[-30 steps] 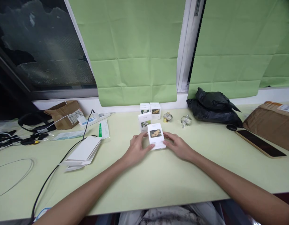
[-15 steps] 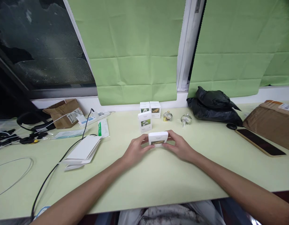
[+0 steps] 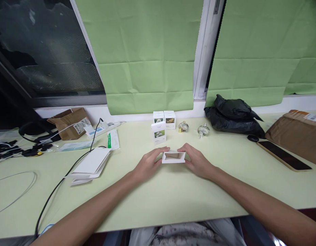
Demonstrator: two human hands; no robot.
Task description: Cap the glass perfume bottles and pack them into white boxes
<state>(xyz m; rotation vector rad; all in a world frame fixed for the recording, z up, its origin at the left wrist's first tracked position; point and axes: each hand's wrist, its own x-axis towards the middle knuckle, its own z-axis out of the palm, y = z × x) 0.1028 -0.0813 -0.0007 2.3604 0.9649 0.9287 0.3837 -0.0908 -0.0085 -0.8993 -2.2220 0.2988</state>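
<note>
Between both hands is a small white cardboard box (image 3: 173, 161), its uncovered end facing me and its hollow inside showing. My left hand (image 3: 147, 164) grips the left side, fingers on top and thumb lower down. On the right side, my right hand (image 3: 197, 161) pinches the same box. Just beyond them a white box with a flower picture (image 3: 158, 133) stands upright. Two more white picture boxes (image 3: 169, 120) stand behind it. To their right sit a round glass bottle with a gold cap (image 3: 183, 126) and a second glass bottle (image 3: 203, 130).
Folded white card sheets (image 3: 91, 164) and a black cable (image 3: 63, 179) lie on the left of the table (image 3: 160, 201). Farther back are an opened brown carton (image 3: 69, 124) and a power strip (image 3: 104, 128). Rightward are a black plastic bag (image 3: 235, 118), a phone (image 3: 283, 155) and a brown parcel (image 3: 298, 135).
The held box has been turned: its printed face and closed top showed before, and its open end faces me now. The fingers have shifted along its sides.
</note>
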